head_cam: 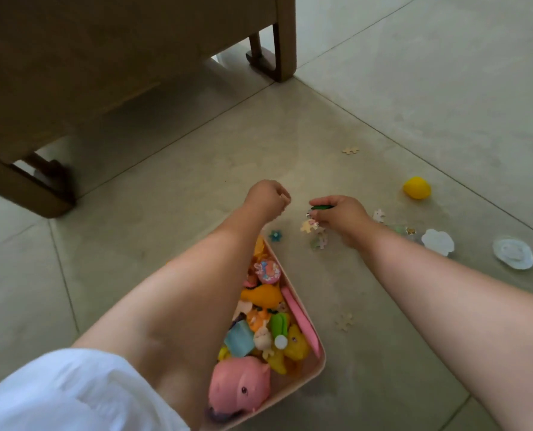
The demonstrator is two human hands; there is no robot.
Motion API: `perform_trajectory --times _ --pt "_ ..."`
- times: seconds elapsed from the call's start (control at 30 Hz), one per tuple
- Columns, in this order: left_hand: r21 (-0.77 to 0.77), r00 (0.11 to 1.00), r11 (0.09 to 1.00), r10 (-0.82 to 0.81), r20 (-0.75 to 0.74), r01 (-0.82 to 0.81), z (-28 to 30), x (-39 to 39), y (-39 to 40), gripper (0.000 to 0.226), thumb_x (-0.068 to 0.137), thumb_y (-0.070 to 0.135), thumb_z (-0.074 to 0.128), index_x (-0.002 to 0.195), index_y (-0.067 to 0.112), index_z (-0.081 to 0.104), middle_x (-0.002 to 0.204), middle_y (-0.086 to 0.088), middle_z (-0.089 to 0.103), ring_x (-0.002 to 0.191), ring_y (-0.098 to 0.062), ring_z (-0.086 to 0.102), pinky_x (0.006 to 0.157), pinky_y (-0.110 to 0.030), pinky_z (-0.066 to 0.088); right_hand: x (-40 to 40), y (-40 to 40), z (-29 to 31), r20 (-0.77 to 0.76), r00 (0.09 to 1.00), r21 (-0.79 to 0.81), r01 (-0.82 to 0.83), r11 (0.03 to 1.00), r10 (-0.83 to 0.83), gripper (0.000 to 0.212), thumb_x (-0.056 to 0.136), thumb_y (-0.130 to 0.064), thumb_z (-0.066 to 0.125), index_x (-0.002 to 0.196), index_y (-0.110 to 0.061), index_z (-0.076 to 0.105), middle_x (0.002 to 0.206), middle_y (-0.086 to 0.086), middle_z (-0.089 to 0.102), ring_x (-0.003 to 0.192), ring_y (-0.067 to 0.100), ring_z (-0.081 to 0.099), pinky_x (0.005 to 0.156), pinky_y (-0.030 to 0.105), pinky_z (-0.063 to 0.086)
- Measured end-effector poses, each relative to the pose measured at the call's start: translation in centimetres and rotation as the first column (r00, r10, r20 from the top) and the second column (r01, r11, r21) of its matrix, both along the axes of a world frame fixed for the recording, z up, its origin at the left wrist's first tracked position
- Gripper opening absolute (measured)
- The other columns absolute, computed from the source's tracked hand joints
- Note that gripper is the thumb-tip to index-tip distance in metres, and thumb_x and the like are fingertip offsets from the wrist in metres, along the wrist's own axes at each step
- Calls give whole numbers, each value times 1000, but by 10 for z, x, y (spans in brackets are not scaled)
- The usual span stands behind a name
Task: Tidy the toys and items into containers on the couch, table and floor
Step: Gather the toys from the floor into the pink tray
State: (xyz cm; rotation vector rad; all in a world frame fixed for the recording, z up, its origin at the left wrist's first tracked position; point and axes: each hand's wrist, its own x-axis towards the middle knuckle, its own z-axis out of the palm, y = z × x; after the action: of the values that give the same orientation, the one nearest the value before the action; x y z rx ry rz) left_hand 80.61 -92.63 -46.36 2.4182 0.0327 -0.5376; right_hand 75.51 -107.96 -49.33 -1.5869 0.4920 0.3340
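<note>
A pink bin (316,343) on the floor holds several small toys, among them a pink pig (238,388) and an orange fish (263,295). My left hand (266,197) hovers past the bin's far end with its fingers curled; whether it holds anything is hidden. My right hand (341,216) pinches a small green piece (321,208) and grips some puzzle pieces (308,226) just above the floor. More puzzle pieces (318,243) lie under that hand.
A yellow toy (417,188), a white flower shape (438,242) and a clear lid (513,254) lie on the tiled floor to the right. Loose puzzle pieces (350,149) are scattered about, and a teal flower (275,235) sits near the bin. A wooden couch leg (285,42) stands at the back.
</note>
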Motion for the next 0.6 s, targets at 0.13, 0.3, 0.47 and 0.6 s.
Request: perform_trajectory --times 0.13,0.3,0.47,0.6 --pt "-9 991 991 136 7 -136 27 -27 53 13 93 17 60 83 10 63 62 -3 56 51 -12 50 50 -19 40 6 38 27 -12 974 219 -217 951 225 36 89 9 56 125 3 57 84 6 64 74 11 61 62 11 54" --pt "340 996 938 84 -35 -67 29 -67 100 36 87 36 65 93 2 73 90 -15 71 82 -29 65 70 -32 49 -6 87 55 75 822 53 -568 821 564 33 88 6 61 120 0 62 81 3 64 63 4 62 52 9 51" --pt "557 991 820 118 60 -131 24 -78 107 29 81 33 65 94 8 73 97 -15 70 91 -32 65 71 -32 49 -9 106 54 149 652 -267 -698 665 744 23 84 -15 71 107 -10 72 94 7 73 76 8 62 68 13 48" --pt "362 930 887 167 327 -286 17 -72 95 22 89 25 56 104 14 68 105 -13 67 101 -33 59 83 -37 50 -3 97 44 215 750 -366 -533 763 626 15 90 -22 64 94 -11 73 89 5 72 71 8 61 69 24 48"
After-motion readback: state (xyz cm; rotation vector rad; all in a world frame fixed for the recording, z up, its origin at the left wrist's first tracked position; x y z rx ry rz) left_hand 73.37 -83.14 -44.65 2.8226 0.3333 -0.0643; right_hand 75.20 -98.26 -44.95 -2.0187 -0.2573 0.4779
